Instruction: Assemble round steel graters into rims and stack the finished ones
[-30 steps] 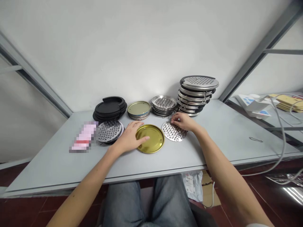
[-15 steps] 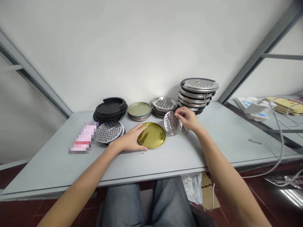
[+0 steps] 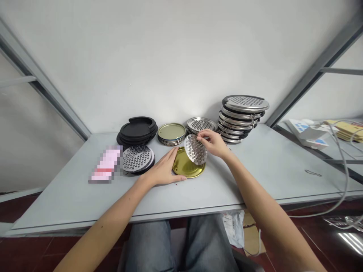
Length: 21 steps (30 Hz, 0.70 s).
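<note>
My right hand [image 3: 211,142] pinches the upper edge of a round metal grater disc [image 3: 195,149]. Tilted, the disc hangs over the right part of a shallow gold round lid [image 3: 184,168], partly covering it. Around the lid's left rim curves my left hand [image 3: 166,168], thumb at the near side and fingers at the far side, holding it against the table. Left of that hand lies a small pile of round grater discs [image 3: 137,158]. Behind the gold lid are a stack of round metal lids [image 3: 171,131] and a stack of silver grater plates [image 3: 200,122].
Black round rings or bases [image 3: 137,130] are piled at the back left. A tall stack of round graters with black rims [image 3: 244,113] stands at the back right. A pixelated pink item [image 3: 106,164], a wire loop [image 3: 313,173] and a white cable [image 3: 346,173] are also there.
My right hand has brought the grater disc leftward, from beside the gold lid to above it. My left hand stays at the lid's rim. The whole view has shifted slightly.
</note>
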{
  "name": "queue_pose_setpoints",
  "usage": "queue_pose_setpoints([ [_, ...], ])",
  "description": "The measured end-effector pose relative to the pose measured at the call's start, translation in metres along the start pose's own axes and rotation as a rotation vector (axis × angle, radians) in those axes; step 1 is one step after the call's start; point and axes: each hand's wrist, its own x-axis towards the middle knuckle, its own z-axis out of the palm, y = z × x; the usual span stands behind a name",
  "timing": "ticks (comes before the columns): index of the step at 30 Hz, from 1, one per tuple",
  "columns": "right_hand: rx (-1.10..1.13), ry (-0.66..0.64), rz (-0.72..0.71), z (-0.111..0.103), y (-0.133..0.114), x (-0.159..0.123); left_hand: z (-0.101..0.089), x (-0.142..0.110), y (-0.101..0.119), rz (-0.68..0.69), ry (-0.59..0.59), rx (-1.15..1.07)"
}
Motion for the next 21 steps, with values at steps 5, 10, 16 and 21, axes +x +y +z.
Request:
queue_pose_setpoints([
  [5, -0.026, -0.120, -0.111, 0.024, -0.013, 0.009, -0.001, 0.002, 0.001, -0.006, 0.083, -0.052],
  [10, -0.054, -0.173, -0.086, 0.029, -0.006, 0.000, 0.005, 0.002, -0.004, -0.075, 0.105, -0.030],
  [16, -0.057, -0.241, -0.095, 0.030, 0.001, -0.005, 0.003, 0.001, -0.003, -0.025, 0.089, 0.019],
  [21, -0.018, -0.248, -0.121, 0.032, 0.002, -0.006, 0.001, 0.000, 0.000, -0.029, 0.089, 0.016],
])
